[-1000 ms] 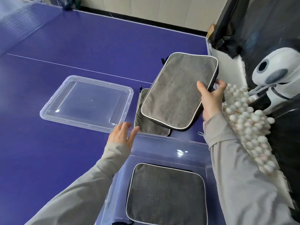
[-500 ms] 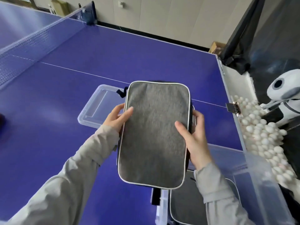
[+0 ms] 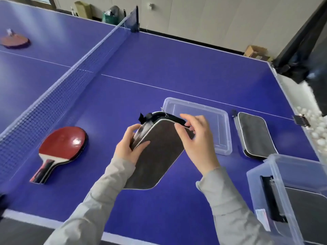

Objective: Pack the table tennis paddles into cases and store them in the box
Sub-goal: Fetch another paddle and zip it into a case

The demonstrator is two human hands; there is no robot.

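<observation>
Blue table (image 3: 177,71) w/ net: red paddles (image 3: 61,147), clear lid (image 3: 224,119), grey case (image 3: 254,135), box (image 3: 276,175).

— Where does everything sit on the worktop (image 3: 177,68)?
— The held case (image 3: 157,156) is in the middle, between both hands. A paddle (image 3: 60,149) lies to its left, by the net (image 3: 53,96).
— And right?
— The lid (image 3: 200,124) lies just behind, a second case (image 3: 254,135) right of it, the box (image 3: 276,191) nearest, a case inside.
</observation>
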